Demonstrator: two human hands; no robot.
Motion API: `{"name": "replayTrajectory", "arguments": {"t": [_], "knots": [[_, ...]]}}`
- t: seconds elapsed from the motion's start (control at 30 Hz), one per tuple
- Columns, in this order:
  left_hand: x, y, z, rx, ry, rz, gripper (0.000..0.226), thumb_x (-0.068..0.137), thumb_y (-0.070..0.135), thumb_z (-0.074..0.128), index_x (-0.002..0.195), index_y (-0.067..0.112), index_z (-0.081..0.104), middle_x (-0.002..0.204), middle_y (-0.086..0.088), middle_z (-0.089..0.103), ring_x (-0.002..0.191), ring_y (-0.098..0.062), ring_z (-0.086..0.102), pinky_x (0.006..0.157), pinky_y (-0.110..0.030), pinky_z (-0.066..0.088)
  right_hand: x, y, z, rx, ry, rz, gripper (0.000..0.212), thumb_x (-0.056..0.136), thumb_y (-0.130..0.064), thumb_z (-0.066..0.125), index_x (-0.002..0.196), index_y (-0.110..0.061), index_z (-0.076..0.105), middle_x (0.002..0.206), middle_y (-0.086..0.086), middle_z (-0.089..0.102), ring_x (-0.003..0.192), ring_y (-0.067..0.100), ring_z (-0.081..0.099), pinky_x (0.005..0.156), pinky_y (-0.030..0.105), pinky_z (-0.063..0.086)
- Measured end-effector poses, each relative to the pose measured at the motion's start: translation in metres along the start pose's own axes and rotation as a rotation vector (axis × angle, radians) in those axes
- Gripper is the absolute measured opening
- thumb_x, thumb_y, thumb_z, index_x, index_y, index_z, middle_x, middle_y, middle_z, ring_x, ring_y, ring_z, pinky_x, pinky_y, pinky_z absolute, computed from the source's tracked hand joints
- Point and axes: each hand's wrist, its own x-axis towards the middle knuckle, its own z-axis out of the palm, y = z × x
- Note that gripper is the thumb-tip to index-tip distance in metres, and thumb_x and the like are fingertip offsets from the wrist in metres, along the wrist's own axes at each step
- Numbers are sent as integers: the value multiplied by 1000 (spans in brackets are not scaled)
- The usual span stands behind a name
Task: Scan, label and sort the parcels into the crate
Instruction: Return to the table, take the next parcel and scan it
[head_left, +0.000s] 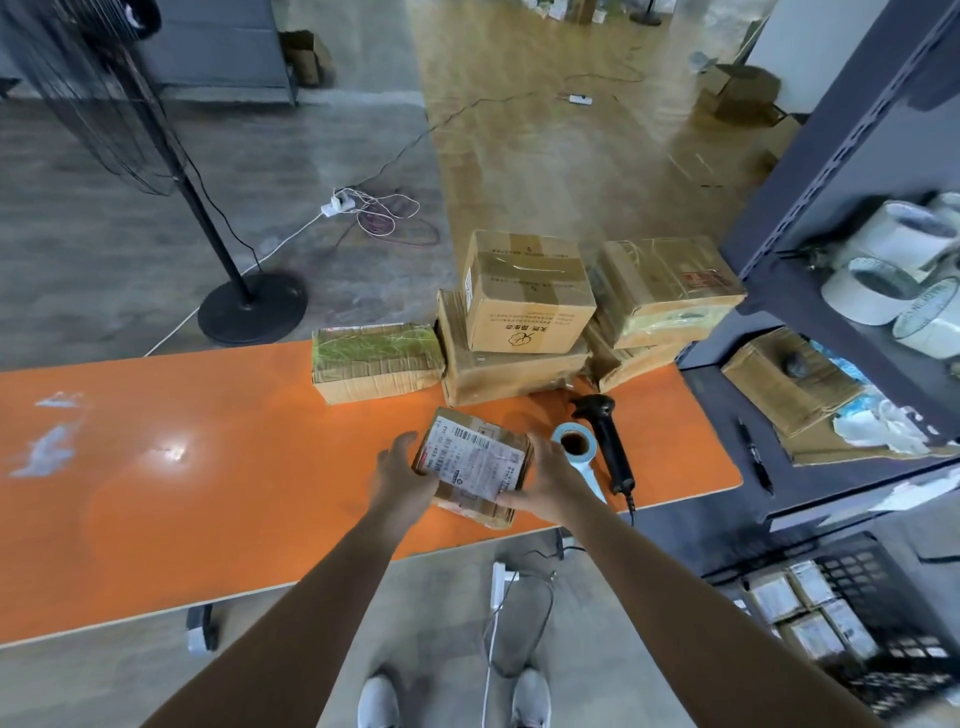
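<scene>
Small parcel (472, 465) clasped in both hands, just left of the scanner (608, 441).

The left hand (400, 478) gripped its left edge and the right hand (545, 483) its right edge, printed label facing up, low over the orange table (208, 467). Judgement: best to keep the thumbs off the barcode and the label level before scanning or moving it to the crate (857, 613), down to the right of the scanner. Count: one parcel in hand; five waiting parcels (527, 291) piled behind the scanner; one label roll (574, 444) touching the scanner's left; at least five labelled parcels in the crate, others hidden.
</scene>
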Motion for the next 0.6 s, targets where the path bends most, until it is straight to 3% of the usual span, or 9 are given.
{"name": "replayTrajectory", "arguments": {"t": [0.07, 0.2, 0.3, 0.4, 0.53, 0.6], "knots": [[3, -1, 4, 20, 43, -92, 64, 83, 21, 65, 141, 19, 38, 134, -13, 38, 104, -32, 53, 68, -35, 52, 3, 4, -3, -1, 39, 34, 96, 76, -40, 82, 148, -12, 25, 140, 8, 39, 124, 26, 50, 99, 39, 47], [4, 3, 17, -94, -41, -150, 86, 75, 39, 79, 143, 17, 31, 129, -12, 45, 104, -34, 58, 77, -40, 56, 10, 16, -6, 1, 55, 79, 76, 84, -45, 74, 140, -12, 33, 131, 7, 51, 102, 20, 59, 84, 36, 53], [6, 11, 29, -62, -34, -77, 72, 82, 28, 72, 141, 17, 32, 126, -9, 42, 101, -31, 55, 70, -37, 52, 11, 25, -12, -21, 69, 62, 71, 91, -50, 63, 145, -14, 32, 137, 7, 51, 111, 25, 60, 85, 37, 51], [9, 21, 40, 10, -18, -32, 61, 87, 17, 62, 140, 19, 31, 124, -7, 36, 95, -26, 52, 64, -33, 49, 17, 40, -27, -25, 185, 70, 58, 95, -48, 55, 139, -13, 41, 131, 9, 52, 109, 27, 59, 80, 35, 49], [15, 33, 60, 42, 2, -29, 66, 83, 17, 66, 139, 24, 32, 129, -7, 34, 107, -30, 51, 88, -47, 53, 32, 68, -47, 21, 276, 141, 52, 98, -39, 53, 141, -14, 40, 136, 12, 47, 123, 31, 48, 97, 44, 43], [18, 36, 69, 35, 9, -40, 73, 81, 18, 69, 142, 26, 30, 132, -6, 32, 108, -31, 53, 91, -49, 53, 42, 83, -53, 30, 270, 180, 55, 99, -40, 52, 144, -12, 36, 138, 13, 44, 127, 33, 44, 100, 44, 41]]}}
